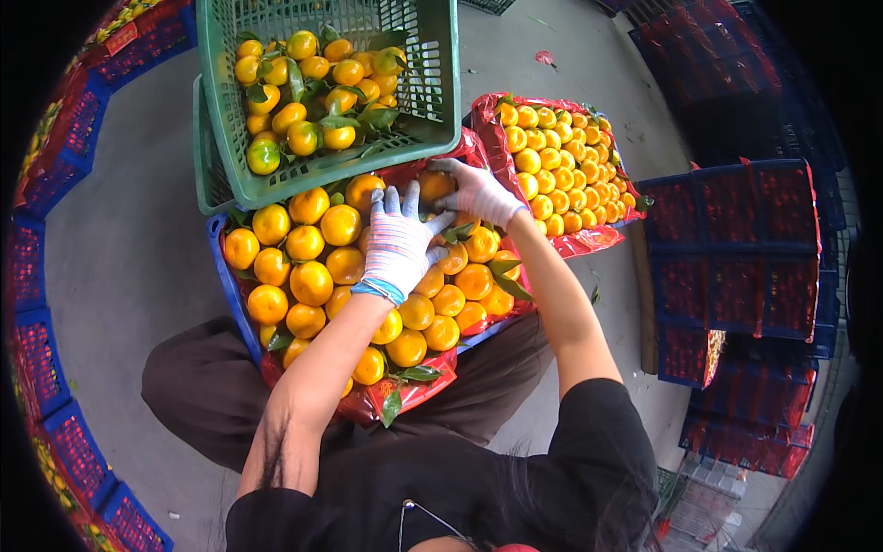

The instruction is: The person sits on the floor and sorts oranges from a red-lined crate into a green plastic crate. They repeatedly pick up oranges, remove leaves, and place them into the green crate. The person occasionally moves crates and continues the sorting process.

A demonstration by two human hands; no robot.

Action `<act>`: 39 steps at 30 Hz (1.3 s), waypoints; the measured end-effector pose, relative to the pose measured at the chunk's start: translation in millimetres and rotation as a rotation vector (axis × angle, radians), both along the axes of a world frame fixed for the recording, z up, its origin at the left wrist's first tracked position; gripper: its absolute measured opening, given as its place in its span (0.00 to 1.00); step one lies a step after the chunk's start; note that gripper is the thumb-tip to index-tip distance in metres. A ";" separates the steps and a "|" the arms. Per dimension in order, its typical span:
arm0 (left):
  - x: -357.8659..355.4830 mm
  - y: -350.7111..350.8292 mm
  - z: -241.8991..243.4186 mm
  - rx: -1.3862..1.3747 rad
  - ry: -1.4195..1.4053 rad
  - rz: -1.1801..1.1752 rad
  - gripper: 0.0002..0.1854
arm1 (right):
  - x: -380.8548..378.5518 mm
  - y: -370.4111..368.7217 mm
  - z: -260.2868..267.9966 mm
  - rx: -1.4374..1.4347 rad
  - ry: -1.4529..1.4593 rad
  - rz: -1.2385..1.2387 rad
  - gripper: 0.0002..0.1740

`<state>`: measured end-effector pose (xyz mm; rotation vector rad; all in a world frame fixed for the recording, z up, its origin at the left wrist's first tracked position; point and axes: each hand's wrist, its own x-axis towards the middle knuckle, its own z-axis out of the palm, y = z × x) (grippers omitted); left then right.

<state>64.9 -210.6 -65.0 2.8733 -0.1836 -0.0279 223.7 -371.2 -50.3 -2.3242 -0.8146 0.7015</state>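
Note:
A blue plastic crate (pixel 235 303) lined with red film lies in front of me, filled with rows of orange mandarins (pixel 311 283), some with green leaves. My left hand (pixel 399 241), in a striped knit glove, rests with spread fingers on the fruit near the crate's far side. Just right of it, my right hand (pixel 476 190), gloved too, has its thumb and fingers around a mandarin (pixel 435 185) at the far edge. A green plastic basket (pixel 331 169) stands beyond, overlapping the crate's far edge, with loose leafy mandarins (pixel 303 103) inside.
Right of the basket lies a second red-lined crate (pixel 597 238) with mandarins in close rows. Stacked blue crates (pixel 731 241) stand at the right. A curved row of blue crates (pixel 41 352) runs along the left. Leaf scraps and a red scrap (pixel 544 58) lie on the floor.

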 end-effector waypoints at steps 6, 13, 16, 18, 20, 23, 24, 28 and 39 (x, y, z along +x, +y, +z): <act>-0.8 24.7 -1.9 -0.016 -0.066 -0.090 0.34 | -14.5 -2.7 3.9 0.218 0.327 -0.128 0.34; 7.0 26.3 3.9 -0.034 0.035 -0.139 0.34 | -13.0 12.6 7.0 -0.089 0.033 -0.012 0.35; 3.4 33.1 -1.6 -0.038 -0.003 -0.143 0.35 | -6.0 76.8 52.5 -0.588 -0.485 0.340 0.28; 1.3 35.4 -4.1 -0.082 -0.008 -0.132 0.34 | -2.3 137.0 64.5 0.027 -0.292 0.074 0.23; 0.6 27.4 -14.3 -0.078 -0.106 -0.110 0.34 | 7.4 200.3 52.4 -0.135 -0.353 0.038 0.28; 6.8 3.4 4.0 -0.035 -0.049 -0.159 0.33 | 46.8 206.2 -24.3 -0.332 -0.368 0.098 0.34; 5.6 1.2 -8.7 0.009 -0.121 -0.118 0.32 | 38.9 209.6 -19.2 -0.262 -0.457 0.094 0.35; -10.7 28.2 -12.9 -0.079 -0.087 -0.055 0.34 | -12.8 160.9 19.6 0.427 -0.239 -0.222 0.43; -7.3 12.3 -0.5 0.041 -0.009 -0.052 0.30 | -53.3 73.7 5.9 -0.001 -0.410 -0.283 0.38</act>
